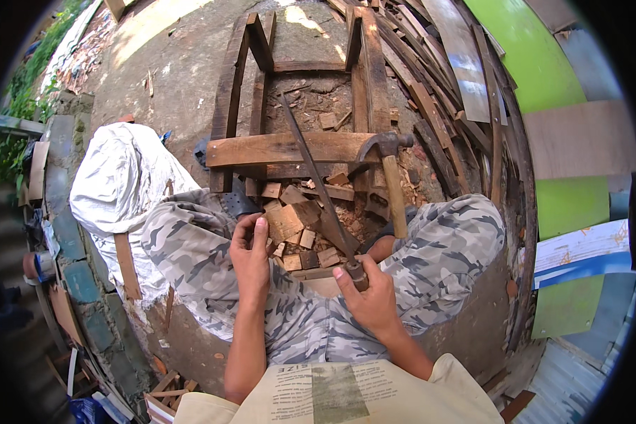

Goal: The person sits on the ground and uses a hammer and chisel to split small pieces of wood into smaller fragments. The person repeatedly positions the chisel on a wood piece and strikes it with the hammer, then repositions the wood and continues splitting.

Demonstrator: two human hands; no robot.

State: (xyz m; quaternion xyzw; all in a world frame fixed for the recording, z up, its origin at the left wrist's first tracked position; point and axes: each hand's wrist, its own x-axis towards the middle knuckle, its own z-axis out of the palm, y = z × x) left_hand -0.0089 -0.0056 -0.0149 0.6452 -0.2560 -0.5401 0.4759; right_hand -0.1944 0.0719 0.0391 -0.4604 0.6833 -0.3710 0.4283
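Observation:
My right hand (369,293) is wrapped round the near end of a long, dark, narrow metal tool (305,152), which slants away to the far left across a wooden crosspiece (290,150). Its exact kind does not show. My left hand (251,254) is raised before my knee with loosely curled fingers and the thumb up; nothing shows in it. Just beside its thumb is a squared wood block (284,223), apparently not gripped. Smaller wood offcuts (307,239) lie between my legs. A claw hammer (394,187) hangs by its head on the crosspiece's right end, handle down.
The crosspiece belongs to a rough wooden frame (227,92) ahead of me. Long planks (431,116) are piled at the right beside green and brown panels (572,141). A white cloth bundle (124,177) sits at the left near a block wall (78,240).

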